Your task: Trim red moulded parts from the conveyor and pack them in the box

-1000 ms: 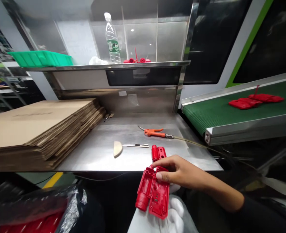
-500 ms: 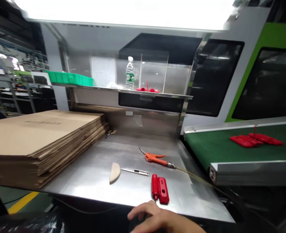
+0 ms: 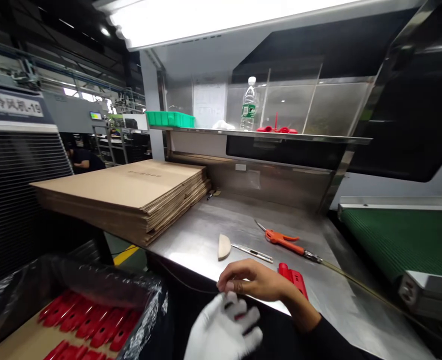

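My left hand (image 3: 223, 327), in a white glove, is low in the middle of the view. Its fingers are half bent and apart. A small red patch shows between them; whether it is held or lies behind, I cannot tell. Just above is my bare right hand (image 3: 256, 281), its fingertips pinched together against the glove's upper edge. What the pinch holds is hidden. Partly behind the right wrist, a pair of red plastic parts (image 3: 294, 277) lies on the steel table (image 3: 194, 227). A cutter knife (image 3: 253, 253) and a pale half-round piece (image 3: 224, 247) lie beyond the hands.
An orange air blow gun (image 3: 284, 241) with a hose lies at right, near a green conveyor (image 3: 389, 237). Flat cardboard (image 3: 130, 182) is stacked at left. A black-lined box (image 3: 145, 290) below holds red parts (image 3: 89, 317). A shelf carries a bottle (image 3: 248, 107) and green tray (image 3: 170, 119).
The view has turned left, bringing the lined box into sight. My gloved left hand has come into view, and my right hand has risen, its fingers now pinched by the glove.
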Demonstrator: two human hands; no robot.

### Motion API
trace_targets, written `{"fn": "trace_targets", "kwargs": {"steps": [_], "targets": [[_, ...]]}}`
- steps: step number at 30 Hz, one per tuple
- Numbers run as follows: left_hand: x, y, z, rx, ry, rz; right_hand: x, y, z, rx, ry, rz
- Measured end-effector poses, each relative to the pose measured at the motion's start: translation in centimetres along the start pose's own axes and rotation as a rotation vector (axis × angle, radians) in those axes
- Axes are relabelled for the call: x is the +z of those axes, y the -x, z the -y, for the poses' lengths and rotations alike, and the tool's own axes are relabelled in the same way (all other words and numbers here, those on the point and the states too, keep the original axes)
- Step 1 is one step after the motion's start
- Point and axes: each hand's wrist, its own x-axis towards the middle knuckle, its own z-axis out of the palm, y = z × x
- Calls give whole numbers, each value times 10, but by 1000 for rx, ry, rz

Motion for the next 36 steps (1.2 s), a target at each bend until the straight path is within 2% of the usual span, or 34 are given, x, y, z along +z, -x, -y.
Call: {"fn": "trace_targets", "kwargs": {"steps": [2, 5, 8, 10, 15, 21, 28, 33, 36], "targets": [[-18, -19, -10, 173, -24, -32, 18, 7, 1, -24, 63, -100], [-44, -31, -21, 272, -95, -97, 26, 27, -5, -32, 165, -350], [-62, -24, -34, 330, -148, -147, 16, 52, -11, 37, 232, -598], [-70, -15, -45, 399, -164, -185, 5, 67, -12, 98, 266, -713], [-84, 10, -57, 465, -277, -266, -17, 91, -9, 201, 397, -873], [-93, 29, -59, 546, -384, -361, -32, 97, -26, 332, 452, -887], [-90, 30, -67, 551, -461, -401, -32, 104, -31, 380, 500, -851], [-119, 11, -35, 332, -567, -492, -30, 111, -22, 389, 565, -802], [-140, -13, -16, 252, -513, -570, -29, 128, -25, 385, 630, -726]]}}
